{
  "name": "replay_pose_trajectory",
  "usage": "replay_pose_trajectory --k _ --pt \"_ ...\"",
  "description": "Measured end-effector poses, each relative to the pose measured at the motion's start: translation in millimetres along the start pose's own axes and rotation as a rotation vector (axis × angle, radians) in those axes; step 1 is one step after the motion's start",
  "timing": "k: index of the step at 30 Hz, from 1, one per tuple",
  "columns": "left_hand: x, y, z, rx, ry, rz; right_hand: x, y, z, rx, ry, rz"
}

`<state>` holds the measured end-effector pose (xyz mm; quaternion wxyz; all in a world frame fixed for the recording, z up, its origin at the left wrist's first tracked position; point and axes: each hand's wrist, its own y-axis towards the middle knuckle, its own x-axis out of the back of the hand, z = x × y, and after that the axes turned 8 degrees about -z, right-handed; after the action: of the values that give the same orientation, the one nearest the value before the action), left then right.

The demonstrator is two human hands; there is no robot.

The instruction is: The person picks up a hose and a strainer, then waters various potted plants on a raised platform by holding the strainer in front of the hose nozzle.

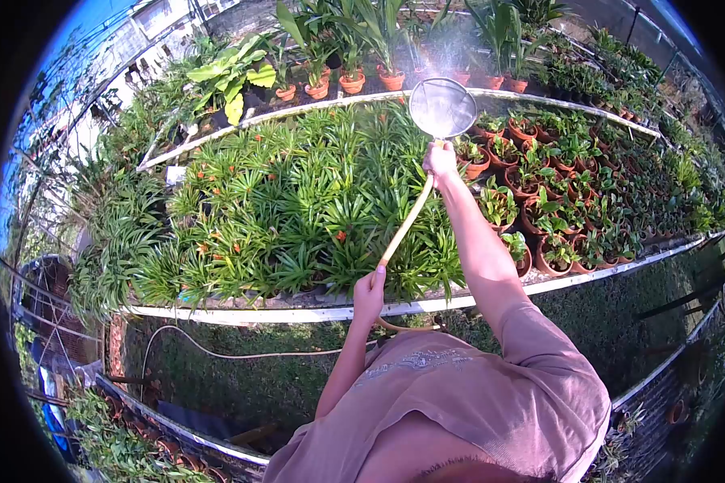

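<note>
My right hand [441, 161] is stretched out over the bed, closed around the front end of a pale yellow garden hose [411, 219]. Just beyond it is a wide round watering head [443, 108] with a dark rim, and a fine white spray [445, 48] spreads past it. My left hand [369, 294] grips the same hose lower down, close to the bed's front edge. Leafy green plants [330, 193] with a few orange flowers fill the bed left of the hose. Terracotta pots [532, 181] with small plants crowd together to the right of my right arm.
A white rail [322, 315] borders the bed in front of me, and another white edge [258, 125] runs behind it. Tall potted plants [391, 80] line the back. The hose's trailing length [217, 352] curves across the grass. More plants [129, 439] stand at lower left.
</note>
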<state>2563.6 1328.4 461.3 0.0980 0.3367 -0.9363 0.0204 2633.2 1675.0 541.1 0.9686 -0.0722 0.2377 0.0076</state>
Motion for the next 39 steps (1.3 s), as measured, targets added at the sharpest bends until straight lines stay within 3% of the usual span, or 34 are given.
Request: replay_pose_trajectory --k 4,17,39 --pt "46 8 17 0.034 -0.054 -0.071 -61 -26 -24 0.053 -0.150 0.022" --pt "167 10 57 0.188 -0.266 -0.206 -204 -101 -117 -0.018 -0.134 0.172" --pt "210 12 72 0.194 -0.364 -0.253 -287 -154 -146 -0.116 -0.230 0.376"
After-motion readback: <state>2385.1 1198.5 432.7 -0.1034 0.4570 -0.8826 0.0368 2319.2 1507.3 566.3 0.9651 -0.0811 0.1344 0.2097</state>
